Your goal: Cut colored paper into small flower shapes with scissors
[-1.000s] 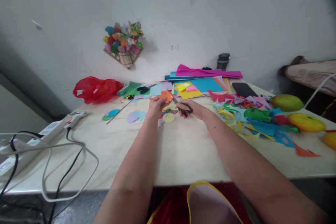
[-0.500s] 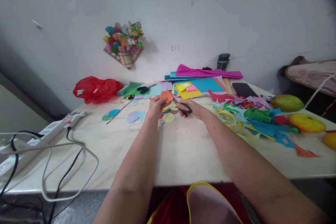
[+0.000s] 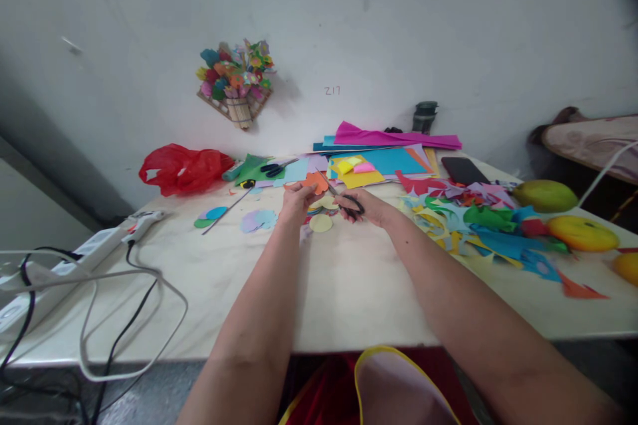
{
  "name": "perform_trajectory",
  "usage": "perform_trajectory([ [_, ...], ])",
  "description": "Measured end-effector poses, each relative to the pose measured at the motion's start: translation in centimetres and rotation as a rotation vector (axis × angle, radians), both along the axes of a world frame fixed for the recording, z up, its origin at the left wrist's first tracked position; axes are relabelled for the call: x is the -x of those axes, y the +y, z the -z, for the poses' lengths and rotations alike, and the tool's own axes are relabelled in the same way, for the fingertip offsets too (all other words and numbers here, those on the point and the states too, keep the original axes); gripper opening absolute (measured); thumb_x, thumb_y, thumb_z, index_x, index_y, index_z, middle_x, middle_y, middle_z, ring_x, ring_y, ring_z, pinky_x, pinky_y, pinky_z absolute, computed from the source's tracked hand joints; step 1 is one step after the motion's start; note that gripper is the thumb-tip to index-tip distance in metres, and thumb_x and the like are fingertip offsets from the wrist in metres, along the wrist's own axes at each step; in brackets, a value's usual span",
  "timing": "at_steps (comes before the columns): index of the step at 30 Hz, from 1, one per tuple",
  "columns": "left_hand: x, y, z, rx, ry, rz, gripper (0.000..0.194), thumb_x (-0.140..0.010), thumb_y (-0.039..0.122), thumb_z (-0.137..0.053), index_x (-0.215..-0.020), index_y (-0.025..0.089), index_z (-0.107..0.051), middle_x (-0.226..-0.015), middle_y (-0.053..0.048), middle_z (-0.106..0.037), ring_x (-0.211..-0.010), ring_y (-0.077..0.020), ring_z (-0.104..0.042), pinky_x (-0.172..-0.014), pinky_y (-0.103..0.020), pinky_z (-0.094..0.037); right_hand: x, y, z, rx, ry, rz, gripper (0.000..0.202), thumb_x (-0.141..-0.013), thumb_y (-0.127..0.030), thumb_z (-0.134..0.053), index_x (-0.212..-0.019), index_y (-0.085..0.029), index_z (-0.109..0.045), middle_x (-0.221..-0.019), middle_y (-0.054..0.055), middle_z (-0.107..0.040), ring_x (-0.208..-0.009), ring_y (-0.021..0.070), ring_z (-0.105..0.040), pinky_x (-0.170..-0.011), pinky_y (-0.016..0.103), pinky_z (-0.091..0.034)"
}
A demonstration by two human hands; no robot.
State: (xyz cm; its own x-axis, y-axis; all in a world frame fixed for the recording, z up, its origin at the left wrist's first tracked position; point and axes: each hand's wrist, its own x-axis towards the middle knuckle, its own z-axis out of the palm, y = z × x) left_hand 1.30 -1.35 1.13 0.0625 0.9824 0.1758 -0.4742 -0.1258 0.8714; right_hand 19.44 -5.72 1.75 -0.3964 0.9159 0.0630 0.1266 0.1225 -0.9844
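My left hand (image 3: 294, 202) pinches an orange paper piece (image 3: 316, 181) with a wavy edge and holds it above the pale table (image 3: 349, 285). Black-handled scissors (image 3: 345, 202) are gripped in my right hand (image 3: 369, 206), their blades pointing up-left into the orange paper. Under the hands lie a pale yellow paper disc (image 3: 320, 223) and other cut circles. A lilac scalloped cutout (image 3: 258, 220) lies just left of my left hand.
Coloured paper sheets (image 3: 383, 159) are stacked at the back, with a second pair of scissors (image 3: 273, 169). Paper scraps (image 3: 478, 222), a phone (image 3: 462, 170) and mangoes (image 3: 545, 195) lie right. A red bag (image 3: 182, 169), power strip (image 3: 94, 249) and cables (image 3: 124, 319) lie left.
Almost nothing differs. The scissor handles in my right hand have shifted very slightly; both hands stay in the same place on the orange paper.
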Motion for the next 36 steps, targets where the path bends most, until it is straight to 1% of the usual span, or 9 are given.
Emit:
perform_trajectory([
  [6, -0.06, -0.16, -0.17, 0.010, -0.014, -0.011, 0.018, -0.056, 0.015, -0.075, -0.068, 0.013, -0.061, -0.070, -0.005, -0.069, -0.069, -0.0177, -0.069, -0.085, -0.041, -0.055, -0.01, 0.01, -0.08, 0.011, -0.017, 0.008, 0.023, -0.085, -0.037, -0.059, -0.075, -0.017, -0.054, -0.055, -0.001, -0.057, -0.040, 0.0069, -0.047, -0.035, 0.019, -0.025],
  [14, 0.01, -0.07, -0.12, 0.015, -0.015, -0.003, 0.019, -0.058, 0.016, -0.076, -0.069, 0.014, -0.061, -0.070, -0.005, -0.069, -0.078, -0.0219, -0.070, -0.087, -0.043, -0.054, -0.08, 0.17, 0.04, 0.010, -0.026, 0.011, 0.025, -0.083, -0.040, -0.061, -0.075, -0.017, -0.054, -0.055, -0.002, -0.057, -0.040, 0.0066, -0.046, -0.036, 0.019, -0.024],
  [20, 0.00, -0.15, -0.14, 0.014, -0.028, 0.010, 0.018, -0.059, 0.015, -0.075, -0.071, 0.013, -0.062, -0.074, -0.006, -0.070, -0.081, -0.0221, -0.071, -0.087, -0.041, -0.054, -0.14, 0.28, 0.07, 0.008, -0.014, 0.012, 0.025, -0.082, -0.040, -0.062, -0.075, -0.017, -0.055, -0.054, -0.002, -0.057, -0.040, 0.0068, -0.046, -0.036, 0.019, -0.025],
  [24, -0.10, -0.25, -0.25, 0.016, -0.032, -0.002, 0.018, -0.059, 0.015, -0.075, -0.071, 0.014, -0.061, -0.073, -0.005, -0.070, -0.081, -0.0216, -0.070, -0.087, -0.042, -0.054, -0.14, 0.44, 0.21, 0.003, -0.012, 0.011, 0.024, -0.081, -0.040, -0.062, -0.076, -0.017, -0.055, -0.054, -0.002, -0.057, -0.039, 0.0067, -0.046, -0.036, 0.019, -0.026],
  [29, -0.07, -0.25, -0.32, 0.007, -0.038, 0.006, 0.017, -0.057, 0.015, -0.075, -0.067, 0.015, -0.060, -0.071, -0.004, -0.070, -0.074, -0.0196, -0.070, -0.085, -0.040, -0.056, -0.16, 0.52, 0.30, -0.018, -0.024, 0.014, 0.024, -0.081, -0.039, -0.063, -0.076, -0.017, -0.056, -0.054, -0.002, -0.058, -0.039, 0.0064, -0.046, -0.036, 0.018, -0.025],
  [32, 0.03, -0.27, -0.37, 0.006, -0.037, 0.020, 0.017, -0.056, 0.015, -0.074, -0.066, 0.016, -0.060, -0.070, -0.004, -0.070, -0.074, -0.0196, -0.070, -0.084, -0.039, -0.056, -0.06, 0.27, 0.07, -0.005, -0.007, 0.026, 0.023, -0.079, -0.038, -0.065, -0.075, -0.017, -0.056, -0.052, -0.003, -0.056, -0.038, 0.0064, -0.045, -0.036, 0.018, -0.027],
  [36, 0.07, -0.33, -0.42, 0.013, -0.028, 0.026, 0.017, -0.055, 0.016, -0.073, -0.065, 0.016, -0.059, -0.072, -0.005, -0.071, -0.079, -0.0228, -0.071, -0.083, -0.040, -0.056, 0.12, -0.05, -0.23, 0.017, 0.033, 0.042, 0.022, -0.078, -0.037, -0.065, -0.076, -0.017, -0.057, -0.050, -0.003, -0.055, -0.038, 0.0069, -0.043, -0.038, 0.019, -0.032],
])
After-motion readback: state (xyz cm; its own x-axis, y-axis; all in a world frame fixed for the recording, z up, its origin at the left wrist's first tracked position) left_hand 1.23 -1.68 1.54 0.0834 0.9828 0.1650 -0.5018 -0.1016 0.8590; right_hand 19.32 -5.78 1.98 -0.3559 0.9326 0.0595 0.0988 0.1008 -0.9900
